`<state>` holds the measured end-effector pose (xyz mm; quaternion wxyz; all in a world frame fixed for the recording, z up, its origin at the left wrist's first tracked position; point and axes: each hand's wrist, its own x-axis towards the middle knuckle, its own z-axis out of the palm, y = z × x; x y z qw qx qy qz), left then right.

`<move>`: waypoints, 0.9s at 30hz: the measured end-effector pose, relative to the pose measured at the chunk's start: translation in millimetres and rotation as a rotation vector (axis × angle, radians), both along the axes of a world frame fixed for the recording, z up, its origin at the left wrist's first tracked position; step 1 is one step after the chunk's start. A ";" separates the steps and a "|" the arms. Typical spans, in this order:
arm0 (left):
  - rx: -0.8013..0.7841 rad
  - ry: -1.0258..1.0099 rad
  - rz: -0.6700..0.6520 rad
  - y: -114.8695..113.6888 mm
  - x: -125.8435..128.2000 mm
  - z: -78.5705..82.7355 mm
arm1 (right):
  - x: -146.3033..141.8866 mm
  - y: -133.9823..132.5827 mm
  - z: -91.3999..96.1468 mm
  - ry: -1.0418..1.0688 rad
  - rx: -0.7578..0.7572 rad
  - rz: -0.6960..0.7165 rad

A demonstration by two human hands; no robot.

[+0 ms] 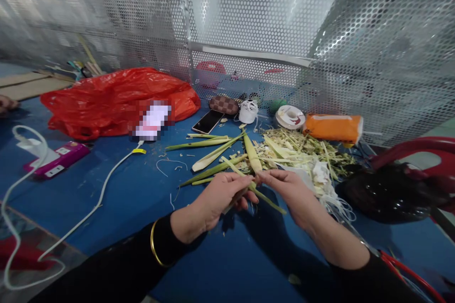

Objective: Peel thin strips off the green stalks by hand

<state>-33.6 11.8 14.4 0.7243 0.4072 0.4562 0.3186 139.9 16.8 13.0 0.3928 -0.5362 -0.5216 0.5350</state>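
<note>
Over the blue table (142,227), my left hand (223,194) has thumb and forefinger pinched on a narrow green plant strip (268,200), which runs diagonally between the hands. Close beside it, my right hand (289,191) is pinched at the lower end of a broad pale-green leaf (251,151). The fingertips nearly meet where leaf and strip cross; exactly what lies between them is partly hidden. Several more long leaf pieces (209,155) lie just beyond my left hand. Past my right hand is a heap of shredded plant scraps (302,144).
A red plastic bag (106,99), a lit phone (152,120) on a white cable and a purple power strip (59,158) are left. At the back are a dark phone (208,122), white string (248,111), a spool (290,117) and an orange packet (332,127). Right sits a black bag (387,194).
</note>
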 end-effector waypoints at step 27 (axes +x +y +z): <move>-0.006 -0.044 -0.055 -2.1 2.1 -3.4 | -10.5 -7.1 -9.9 -0.313 0.318 -0.141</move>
